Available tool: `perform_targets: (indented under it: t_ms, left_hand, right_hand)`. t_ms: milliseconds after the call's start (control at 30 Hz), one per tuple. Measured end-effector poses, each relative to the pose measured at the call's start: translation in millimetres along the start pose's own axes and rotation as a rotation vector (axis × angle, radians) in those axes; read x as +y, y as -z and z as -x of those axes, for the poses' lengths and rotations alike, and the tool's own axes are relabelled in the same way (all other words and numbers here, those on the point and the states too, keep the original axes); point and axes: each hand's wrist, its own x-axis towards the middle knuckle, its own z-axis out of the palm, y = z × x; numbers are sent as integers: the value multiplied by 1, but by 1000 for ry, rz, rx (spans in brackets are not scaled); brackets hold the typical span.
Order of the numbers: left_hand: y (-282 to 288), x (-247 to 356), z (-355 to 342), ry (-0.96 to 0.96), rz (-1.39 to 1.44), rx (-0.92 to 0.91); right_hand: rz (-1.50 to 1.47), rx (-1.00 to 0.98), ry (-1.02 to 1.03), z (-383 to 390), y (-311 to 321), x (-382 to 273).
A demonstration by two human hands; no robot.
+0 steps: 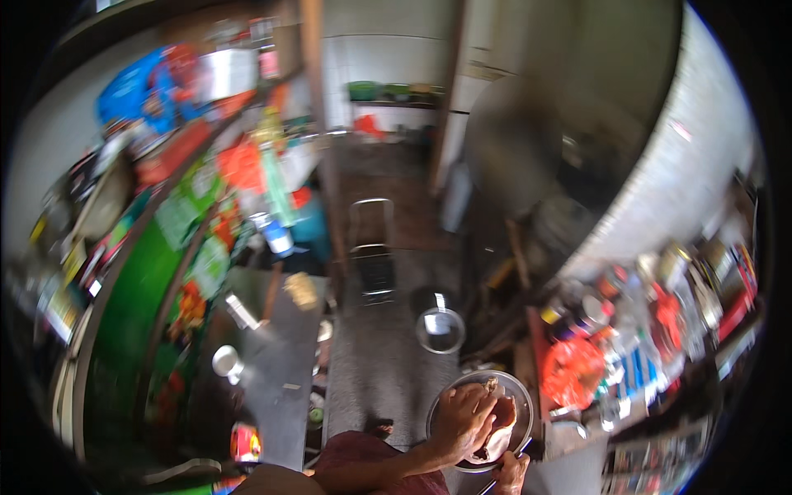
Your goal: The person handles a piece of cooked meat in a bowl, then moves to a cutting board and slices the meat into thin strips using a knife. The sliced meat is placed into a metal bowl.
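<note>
A round metal basin [432, 410] is at the lower right, in front of my body. In it lies a pale pinkish piece of raw meat [495, 444] with a browner edge. My left hand [464, 422] reaches across from the left and grips the meat from above, its fingers bent over it. At the basin's near right rim, my right hand [510, 472] is closed around a thin shiny metal tool [523, 446]. That tool slants up toward the meat; its kind does not show clearly.
To the right stands a table crowded with jars and a red plastic bag [572, 373]. A clear round container [440, 330] and a black folding cart [374, 268] are on the floor ahead. On the left, a dark counter [285, 346] carries a white cup [226, 361].
</note>
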Motion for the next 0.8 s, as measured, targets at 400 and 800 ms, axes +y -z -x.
perform_targets:
  t_ms: [400,800]
  left_hand:
    - [68,7,152,1051,-600,571]
    - [121,159,347,1257,-622,1190]
  right_hand:
    - [398,-1028,50,-6,-104,-19]
    - [673,-1733,0,165,-126,19]
